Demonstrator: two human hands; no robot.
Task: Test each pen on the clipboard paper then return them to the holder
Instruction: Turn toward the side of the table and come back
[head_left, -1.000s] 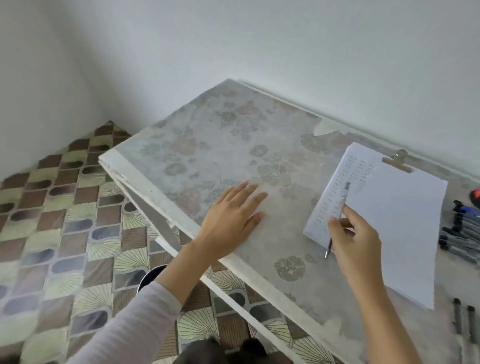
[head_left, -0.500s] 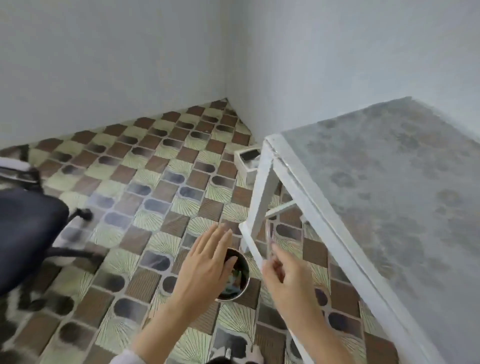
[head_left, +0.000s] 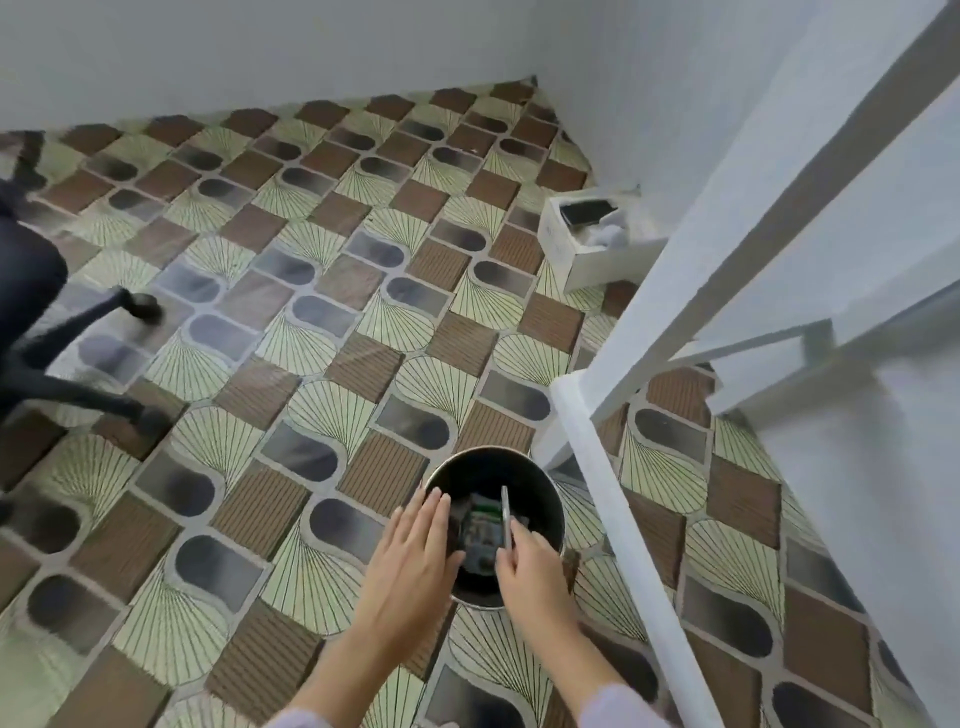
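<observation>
A slim grey pen (head_left: 504, 517) is standing nearly upright over the mouth of a round dark holder with a metal rim (head_left: 535, 488), its lower end pinched in the right hand (head_left: 535, 571). That hand's fingers are curling around the pen's lower part, and the hand is hanging over the holder's rim at about five o'clock. The left hand (head_left: 415, 556) is hovering at the holder's eight o'clock with its fingers straight and together, holding nothing, their tips reaching over the rim. Whether they are touching the rim is hard to say through the blur. Inside the holder, dark and green blurred contents (head_left: 483, 530) are lying at the bottom.

The holder is sitting on a patterned tile floor in brown, grey and pale green (head_left: 311, 364). Just beside it, at three o'clock, the white-painted frame of the table (head_left: 727, 244) is rising, one leg slanting toward one o'clock. Farther off at one o'clock, an open white cardboard box (head_left: 587, 254) is sitting on the floor by the wall, with a flat dark object (head_left: 587, 210) lying in it. Well apart at nine o'clock, the black wheeled base of a chair (head_left: 67, 389) is showing.
</observation>
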